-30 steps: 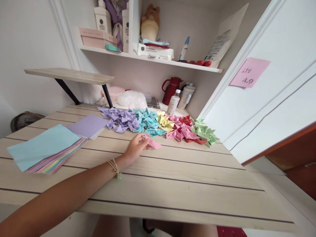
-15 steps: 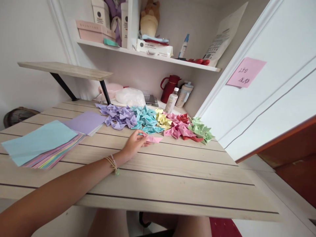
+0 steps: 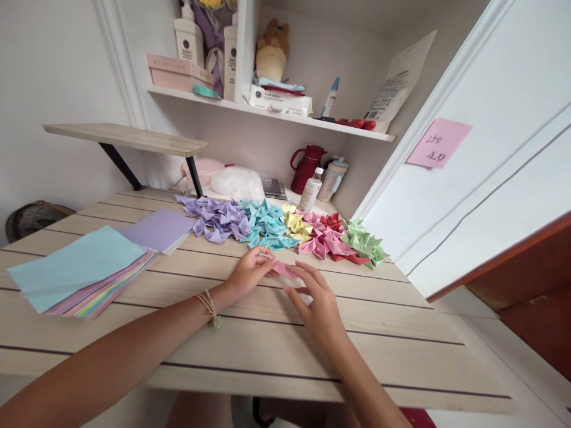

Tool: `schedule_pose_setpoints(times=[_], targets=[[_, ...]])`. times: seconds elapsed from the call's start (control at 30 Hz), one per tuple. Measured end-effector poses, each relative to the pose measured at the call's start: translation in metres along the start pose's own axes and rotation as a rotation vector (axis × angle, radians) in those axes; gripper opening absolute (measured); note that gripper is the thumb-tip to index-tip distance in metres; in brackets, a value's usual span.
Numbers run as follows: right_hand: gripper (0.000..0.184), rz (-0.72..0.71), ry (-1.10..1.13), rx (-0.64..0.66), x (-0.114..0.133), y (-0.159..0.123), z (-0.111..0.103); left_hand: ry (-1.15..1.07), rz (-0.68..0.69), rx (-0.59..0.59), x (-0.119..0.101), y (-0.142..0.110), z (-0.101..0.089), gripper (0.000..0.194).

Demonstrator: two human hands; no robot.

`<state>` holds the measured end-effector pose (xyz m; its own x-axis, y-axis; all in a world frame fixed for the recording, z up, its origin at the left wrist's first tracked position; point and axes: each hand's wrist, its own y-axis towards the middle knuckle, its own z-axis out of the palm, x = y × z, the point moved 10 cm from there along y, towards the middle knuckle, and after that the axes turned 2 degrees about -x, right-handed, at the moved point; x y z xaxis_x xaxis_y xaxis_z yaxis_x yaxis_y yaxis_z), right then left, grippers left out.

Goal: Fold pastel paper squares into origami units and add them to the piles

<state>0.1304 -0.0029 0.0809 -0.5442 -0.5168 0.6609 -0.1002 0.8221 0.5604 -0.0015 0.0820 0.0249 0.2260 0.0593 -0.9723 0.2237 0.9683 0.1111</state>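
Observation:
A small pink folded paper boat (image 3: 282, 269) is pinched between the thumb and fingers of my left hand (image 3: 250, 271), just above the table. My right hand (image 3: 317, 295) is at the boat's right end, thumb and fingers apart; its fingertips are close to the paper, and whether they touch it I cannot tell. Behind the hands lies a row of folded paper boats, grouped by colour: purple boats (image 3: 218, 219), blue boats (image 3: 266, 224), yellow boats (image 3: 296, 224), pink boats (image 3: 325, 241), a few red ones among them, and green boats (image 3: 363, 242).
Sheets of coloured paper (image 3: 80, 264) lie fanned at the left, beside a purple stack (image 3: 158, 230). A small raised shelf (image 3: 129, 139) stands at the back left. Behind the boats are a bottle (image 3: 311, 190), a red jug (image 3: 307, 169) and a tumbler (image 3: 332, 179).
My right hand has come into view from the lower right and reached the pink paper boat. My left hand, still holding the boat, has moved slightly down and right in the picture.

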Motion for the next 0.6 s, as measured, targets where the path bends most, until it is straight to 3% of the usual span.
schedule_pose_setpoints(times=[0.1,0.23,0.37,0.43,0.5,0.6], targets=[[0.023,0.098,0.114,0.095,-0.017,0.007,0.008,-0.010,-0.005,0.049,0.003,0.000,0.004,0.036],[0.023,0.198,0.106,0.029,-0.050,0.025,-0.014,-0.062,-0.025,0.051,0.009,0.002,0.004,0.040],[0.031,0.171,-0.205,-0.153,-0.084,0.065,-0.063,-0.051,-0.025,0.038,0.010,0.001,0.004,0.037],[0.033,0.091,-0.352,-0.140,-0.091,0.086,-0.069,-0.026,-0.020,0.078,0.012,-0.001,0.008,0.033],[0.031,-0.064,-0.465,-0.094,-0.081,0.102,-0.056,0.012,-0.024,0.103,0.016,-0.001,0.012,0.030],[0.028,-0.368,-0.500,-0.169,-0.020,0.109,-0.020,0.038,-0.032,0.095,0.025,0.002,0.011,0.025]])
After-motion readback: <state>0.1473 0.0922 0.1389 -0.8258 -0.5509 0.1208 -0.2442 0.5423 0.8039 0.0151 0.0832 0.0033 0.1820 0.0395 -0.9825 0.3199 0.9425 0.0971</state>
